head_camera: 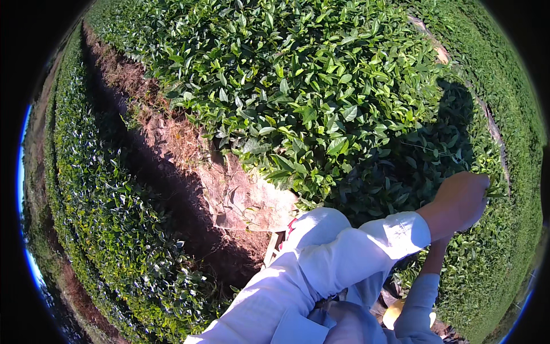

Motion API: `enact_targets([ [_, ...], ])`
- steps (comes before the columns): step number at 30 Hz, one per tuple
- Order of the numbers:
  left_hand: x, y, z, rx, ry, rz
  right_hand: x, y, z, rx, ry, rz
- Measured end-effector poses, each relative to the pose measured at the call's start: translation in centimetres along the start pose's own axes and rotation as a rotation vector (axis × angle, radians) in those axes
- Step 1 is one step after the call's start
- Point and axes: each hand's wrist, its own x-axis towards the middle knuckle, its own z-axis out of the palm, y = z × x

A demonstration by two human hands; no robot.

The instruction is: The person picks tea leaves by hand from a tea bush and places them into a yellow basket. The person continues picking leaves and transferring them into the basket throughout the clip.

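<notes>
My left hand (462, 202), in a white sleeve, reaches over the tea bushes (318, 94) at the right. Its fingers are curled closed at the edge of a shadow, with green tea leaves (495, 189) showing just beyond the fingertips; whether they are held cannot be told. Below and behind it, my right forearm rises from a pale sleeve, and my right hand is hidden by the left one. Close by lies the shaded part of the bush, full of glossy green leaves.
A sloping earth path (167, 142) with dry grass and a pale ground sheet (258, 202) runs between rows. Another tea hedge (107, 206) borders it at the left. A yellow round object (393, 314) shows near my body. More rows stand at the right.
</notes>
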Motion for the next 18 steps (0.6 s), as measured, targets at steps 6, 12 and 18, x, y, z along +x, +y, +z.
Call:
enact_targets([
  [6,0.2,-0.7,0.7,0.055,-0.055,0.125,-7.3,0.3,-24.2,-0.314,0.624,0.089],
  [12,-1.2,-0.2,5.0,0.136,-0.22,-0.03,-16.2,5.8,-41.1,-0.105,1.035,0.148],
  [18,-2.8,-0.9,8.0,0.251,-0.294,-0.058,-23.1,9.6,-47.2,-0.042,0.951,0.503],
])
